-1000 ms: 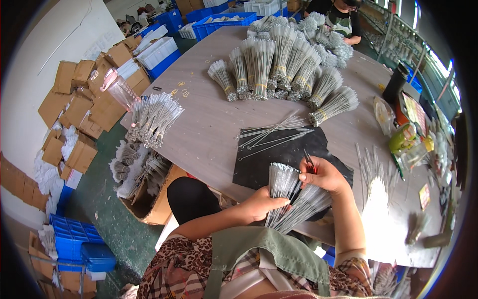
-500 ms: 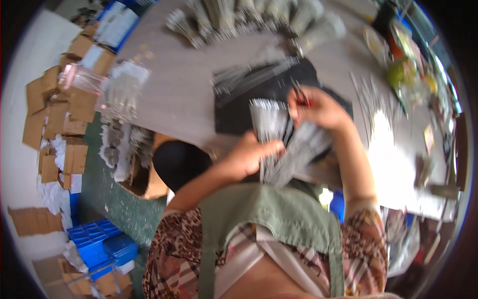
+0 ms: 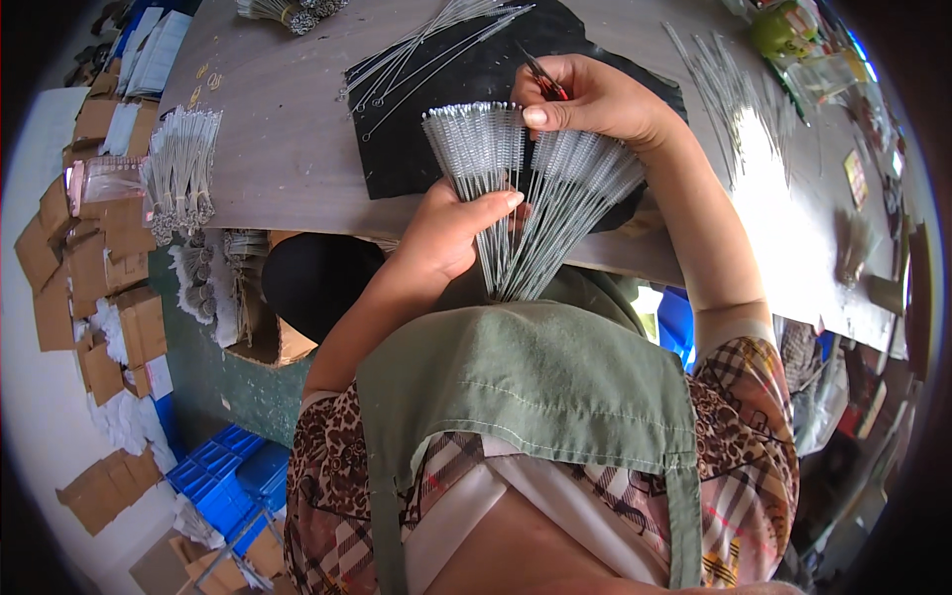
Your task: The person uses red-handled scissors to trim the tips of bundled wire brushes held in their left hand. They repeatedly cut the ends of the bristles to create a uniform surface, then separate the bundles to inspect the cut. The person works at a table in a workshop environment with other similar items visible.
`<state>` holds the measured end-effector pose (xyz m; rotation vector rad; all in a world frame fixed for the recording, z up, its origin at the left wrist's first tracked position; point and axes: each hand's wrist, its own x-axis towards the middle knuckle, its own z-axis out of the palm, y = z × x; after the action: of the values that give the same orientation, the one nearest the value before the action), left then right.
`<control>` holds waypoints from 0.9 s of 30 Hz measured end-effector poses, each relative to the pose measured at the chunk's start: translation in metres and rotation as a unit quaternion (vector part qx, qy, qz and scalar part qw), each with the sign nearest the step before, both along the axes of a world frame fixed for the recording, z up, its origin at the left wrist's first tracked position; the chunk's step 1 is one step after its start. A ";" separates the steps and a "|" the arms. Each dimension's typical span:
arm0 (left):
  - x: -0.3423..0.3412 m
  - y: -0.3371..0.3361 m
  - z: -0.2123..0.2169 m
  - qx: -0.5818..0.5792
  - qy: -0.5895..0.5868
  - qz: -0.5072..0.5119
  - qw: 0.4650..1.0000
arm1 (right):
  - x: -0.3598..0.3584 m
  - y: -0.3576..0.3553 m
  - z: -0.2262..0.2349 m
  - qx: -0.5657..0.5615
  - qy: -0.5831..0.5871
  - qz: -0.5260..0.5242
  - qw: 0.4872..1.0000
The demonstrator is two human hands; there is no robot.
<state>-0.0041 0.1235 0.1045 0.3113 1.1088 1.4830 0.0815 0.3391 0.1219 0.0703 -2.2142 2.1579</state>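
My left hand [image 3: 441,228] is closed round the wire stems of a fanned bundle of thin straw-cleaning brushes [image 3: 476,149], thumb across the front. The bristled heads point away from me and split into two groups, with a gap between them. At the far end of that gap is my right hand [image 3: 605,99], thumb and forefinger pinched near the brush tips. It holds a small dark pointed tool [image 3: 542,77] with a red part, mostly hidden by the fingers. Whether a single brush is also pinched there, I cannot tell. The stem ends reach down to my green apron [image 3: 526,367].
A black mat [image 3: 387,159] lies under the hands, with loose wire brushes [image 3: 426,50] on it. Tied bundles [image 3: 183,169] rest at the table's left edge; more wires [image 3: 724,99] lie at right. An open cardboard box [image 3: 293,344] and blue crates [image 3: 218,466] stand below left.
The view has shifted, so the table and hands sit higher in the picture and most far bundles are out of sight. The brushes now face me more fully fanned. Both hands keep their hold.
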 end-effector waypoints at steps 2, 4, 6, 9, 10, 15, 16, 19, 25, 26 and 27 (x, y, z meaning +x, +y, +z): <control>0.000 -0.001 0.000 0.002 0.000 -0.007 1.000 | -0.001 -0.004 0.003 0.000 0.018 -0.012 1.000; -0.005 -0.004 -0.001 0.015 -0.013 -0.025 0.999 | 0.000 -0.015 0.012 -0.029 0.034 -0.042 0.998; -0.009 -0.005 -0.003 0.032 -0.035 -0.043 0.998 | 0.002 -0.009 0.010 -0.045 0.043 -0.001 0.998; -0.012 -0.004 -0.002 0.037 -0.040 -0.057 0.997 | -0.001 0.003 -0.004 -0.035 0.070 0.041 0.996; -0.010 -0.003 -0.001 0.030 -0.032 -0.052 0.998 | -0.002 0.005 -0.008 -0.025 0.082 0.052 0.995; -0.005 0.000 -0.002 0.028 0.035 -0.036 0.998 | 0.002 -0.006 0.008 -0.010 0.009 0.004 1.000; -0.004 0.001 -0.001 0.032 0.042 -0.036 0.998 | 0.002 -0.007 0.009 -0.020 0.001 -0.002 1.000; -0.002 0.002 -0.001 0.032 0.044 -0.036 0.998 | 0.001 0.013 -0.012 0.013 0.022 0.053 0.998; -0.003 0.001 -0.001 0.010 0.031 -0.017 0.999 | 0.000 -0.007 0.012 0.102 -0.040 -0.041 0.993; -0.003 0.001 0.000 0.006 0.022 -0.013 1.000 | 0.000 -0.008 0.013 0.100 -0.038 -0.049 0.993; -0.003 0.001 0.000 0.006 0.020 -0.011 1.000 | 0.000 -0.010 0.015 0.099 -0.036 -0.056 0.993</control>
<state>-0.0067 0.1246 0.1043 0.3606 1.1262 1.4702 0.0816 0.3294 0.1371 -0.1248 -2.4028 1.9082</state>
